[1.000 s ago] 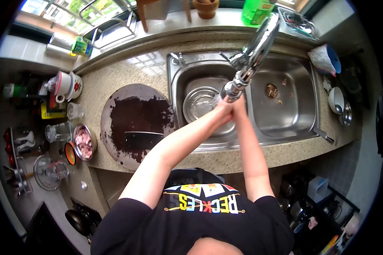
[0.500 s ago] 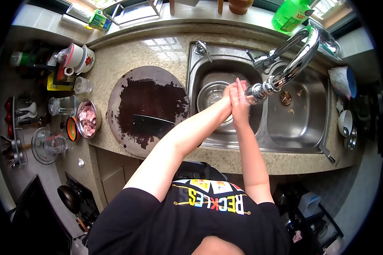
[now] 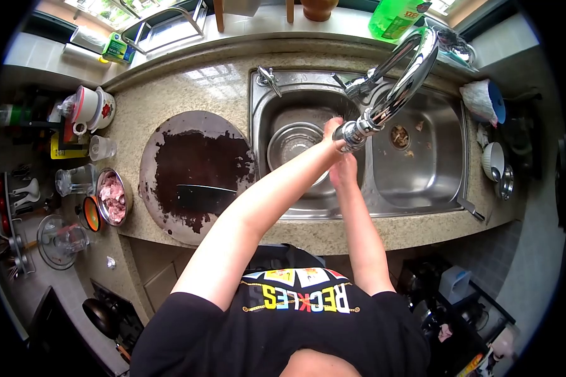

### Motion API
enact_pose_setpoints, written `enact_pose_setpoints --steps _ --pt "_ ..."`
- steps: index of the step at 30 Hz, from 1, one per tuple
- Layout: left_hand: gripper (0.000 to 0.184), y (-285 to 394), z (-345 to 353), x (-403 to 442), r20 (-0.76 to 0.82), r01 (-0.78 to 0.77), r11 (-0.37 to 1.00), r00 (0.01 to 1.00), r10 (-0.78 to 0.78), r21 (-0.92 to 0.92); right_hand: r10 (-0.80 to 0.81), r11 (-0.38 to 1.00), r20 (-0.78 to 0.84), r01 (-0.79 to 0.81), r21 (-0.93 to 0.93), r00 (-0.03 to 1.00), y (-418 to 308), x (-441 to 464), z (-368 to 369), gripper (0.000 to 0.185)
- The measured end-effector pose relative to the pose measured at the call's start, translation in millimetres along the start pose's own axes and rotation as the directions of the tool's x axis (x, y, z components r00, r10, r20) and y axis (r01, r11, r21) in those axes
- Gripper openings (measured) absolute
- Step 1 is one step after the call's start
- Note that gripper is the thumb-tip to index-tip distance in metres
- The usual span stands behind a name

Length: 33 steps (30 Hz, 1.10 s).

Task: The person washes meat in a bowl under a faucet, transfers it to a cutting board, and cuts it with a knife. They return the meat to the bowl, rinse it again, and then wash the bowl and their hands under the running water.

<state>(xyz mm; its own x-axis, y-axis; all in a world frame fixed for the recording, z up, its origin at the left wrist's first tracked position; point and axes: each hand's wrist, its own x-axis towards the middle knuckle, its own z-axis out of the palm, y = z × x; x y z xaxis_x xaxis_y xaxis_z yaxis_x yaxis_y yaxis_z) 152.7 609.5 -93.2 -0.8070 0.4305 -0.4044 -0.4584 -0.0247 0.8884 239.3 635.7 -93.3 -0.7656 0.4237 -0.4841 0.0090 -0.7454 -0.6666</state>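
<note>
Under the curved chrome faucet (image 3: 356, 132), my left hand (image 3: 332, 128) is over the left sink basin, partly covered by the spout head. Water splashes around it. My right hand (image 3: 344, 169) is just below the spout, close to my left wrist. Its fingers are hidden behind the faucet and left forearm. No object shows in either hand. Beneath my hands, a round metal bowl (image 3: 289, 146) sits in the left basin (image 3: 283, 103).
Left of the sink lies a round, worn cutting board (image 3: 154, 182) with a dark-bladed cleaver (image 3: 206, 196). A metal bowl of raw meat (image 3: 112, 196) stands farther left. Scraps (image 3: 399, 135) lie around the right basin's drain. A knife handle (image 3: 470, 208) is at the sink's right edge.
My hands, pressed together with fingers stretched half a second ago, have come apart. The left is now farther under the spout and the right is lower. The whole view has shifted slightly.
</note>
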Motion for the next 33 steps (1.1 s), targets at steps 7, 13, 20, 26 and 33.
enact_pose_setpoints --steps 7,13,20,26,33 --pt "0.020 7.8 -26.4 -30.3 0.093 -0.276 0.749 0.956 0.278 0.602 0.341 0.893 0.219 -0.388 0.230 0.914 10.8 5.1 22.2 0.043" --pt "0.040 39.4 -85.7 -48.6 -0.144 -0.185 0.968 0.967 0.211 0.171 0.381 0.805 0.402 -0.512 0.298 0.833 32.4 45.1 22.9 0.038" --pt "0.049 38.9 -113.3 -91.4 -0.088 -0.017 0.923 0.995 0.055 0.384 0.423 0.692 0.401 -0.004 -0.722 0.813 -29.3 70.4 35.0 0.045" --pt "0.035 56.0 -101.9 -130.1 -0.027 0.092 0.811 0.995 -0.093 0.578 0.300 0.943 0.280 -0.241 -0.228 0.912 -93.2 116.6 64.3 0.030" --pt "0.032 67.7 -94.8 -161.3 0.085 -0.115 0.647 0.993 0.077 0.754 0.263 0.955 0.402 -0.297 0.024 0.877 -87.0 139.5 59.8 0.017"
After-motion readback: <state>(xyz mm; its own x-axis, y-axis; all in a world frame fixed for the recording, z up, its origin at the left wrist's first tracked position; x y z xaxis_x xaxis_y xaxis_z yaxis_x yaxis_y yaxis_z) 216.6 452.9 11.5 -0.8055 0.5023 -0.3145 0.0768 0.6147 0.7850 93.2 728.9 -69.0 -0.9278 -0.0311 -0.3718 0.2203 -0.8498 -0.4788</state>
